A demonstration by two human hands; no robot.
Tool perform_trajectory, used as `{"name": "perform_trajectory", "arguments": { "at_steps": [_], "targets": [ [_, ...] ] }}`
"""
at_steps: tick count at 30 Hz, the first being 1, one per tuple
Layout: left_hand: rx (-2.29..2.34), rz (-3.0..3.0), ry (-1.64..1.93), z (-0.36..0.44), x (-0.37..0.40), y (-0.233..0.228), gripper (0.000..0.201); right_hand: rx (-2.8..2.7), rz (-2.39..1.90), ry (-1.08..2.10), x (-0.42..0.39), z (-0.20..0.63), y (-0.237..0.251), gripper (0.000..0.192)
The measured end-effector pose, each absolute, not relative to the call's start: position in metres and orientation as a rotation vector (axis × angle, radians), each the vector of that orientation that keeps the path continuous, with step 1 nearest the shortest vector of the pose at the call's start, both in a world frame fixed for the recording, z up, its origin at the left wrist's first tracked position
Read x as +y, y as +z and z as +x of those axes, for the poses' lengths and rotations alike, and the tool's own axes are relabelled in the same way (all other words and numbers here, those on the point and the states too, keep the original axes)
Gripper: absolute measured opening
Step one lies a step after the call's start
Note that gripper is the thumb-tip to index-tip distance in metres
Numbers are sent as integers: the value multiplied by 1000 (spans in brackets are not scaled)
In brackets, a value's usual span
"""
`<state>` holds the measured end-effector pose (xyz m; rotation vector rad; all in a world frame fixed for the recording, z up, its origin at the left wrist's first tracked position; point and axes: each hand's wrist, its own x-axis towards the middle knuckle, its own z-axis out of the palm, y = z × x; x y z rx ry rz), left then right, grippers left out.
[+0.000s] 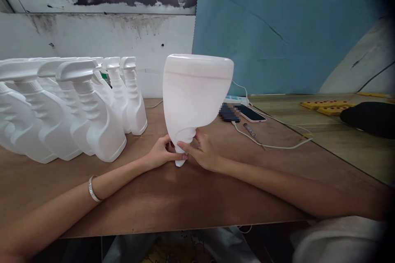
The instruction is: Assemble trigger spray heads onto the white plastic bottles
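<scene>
A white plastic spray bottle [196, 92] stands upside down in front of me, its broad base up and its narrow sprayer end down at the brown table. My left hand [163, 153] is closed on the sprayer end from the left, thumb laid across it. From the right, my right hand [202, 151] grips the ribbed neck, with the thumb in front and the other fingers partly hidden behind. The sprayer end's tip shows below both hands, on or just above the tabletop; which of the two I cannot tell.
Several white spray bottles [106, 135] stand upright in rows at the left. Right of centre lie a phone [251, 113], a dark blurred-out item [228, 113], a screwdriver [250, 130] and a white cable [285, 147]. Yellow pieces [333, 109] and a black object [370, 119] sit far right.
</scene>
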<state>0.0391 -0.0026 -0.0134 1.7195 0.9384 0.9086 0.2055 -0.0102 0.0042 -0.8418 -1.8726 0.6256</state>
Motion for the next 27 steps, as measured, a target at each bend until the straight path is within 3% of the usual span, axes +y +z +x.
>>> {"name": "perform_trajectory", "arguments": {
  "at_steps": [12, 17, 22, 27],
  "targets": [
    [805, 1719, 907, 36, -7, -6, 60, -1835, -842, 584, -14, 210, -8, 28],
    [980, 1831, 870, 37, -5, -9, 43, -1834, -812, 574, -15, 208, -11, 26],
    [827, 1919, 832, 34, -6, -5, 31, -1842, -803, 480, -14, 209, -12, 24],
    [846, 1922, 873, 35, -5, -6, 32, -1838, -826, 449, -11, 209, -12, 24]
  ]
}}
